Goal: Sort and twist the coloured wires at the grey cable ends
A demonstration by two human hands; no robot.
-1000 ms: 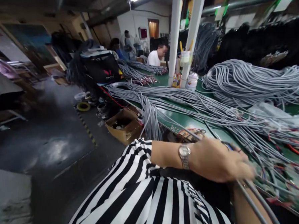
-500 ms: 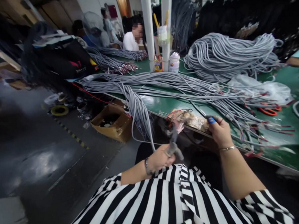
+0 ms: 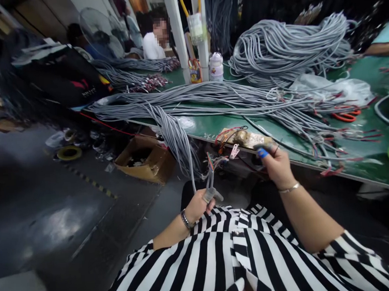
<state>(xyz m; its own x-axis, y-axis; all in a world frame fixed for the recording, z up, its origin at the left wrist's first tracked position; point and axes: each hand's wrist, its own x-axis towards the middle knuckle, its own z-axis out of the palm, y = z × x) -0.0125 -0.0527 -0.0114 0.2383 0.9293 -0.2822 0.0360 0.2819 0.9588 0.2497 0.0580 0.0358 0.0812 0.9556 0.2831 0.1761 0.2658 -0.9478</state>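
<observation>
Below the near edge of the green-topped bench, left hand closed round slim grey sheathed cables; their stripped multicoloured wires fan out above the fist. Right hand, thumb wrapped in blue, is at that edge, fingertips drawn close; whether they hold the small dark piece there: cannot tell. Judgement: best gripped just behind the stripped ends, sheaths level, fine strands kept from bending. Next outward: lumpy clear-and-brown block on the near edge, thin red wire loop beside it a likely snag. Thick grey cable bundle droops over the edge near an open brown cardboard box. Toward the far edge: large grey cable coil.
</observation>
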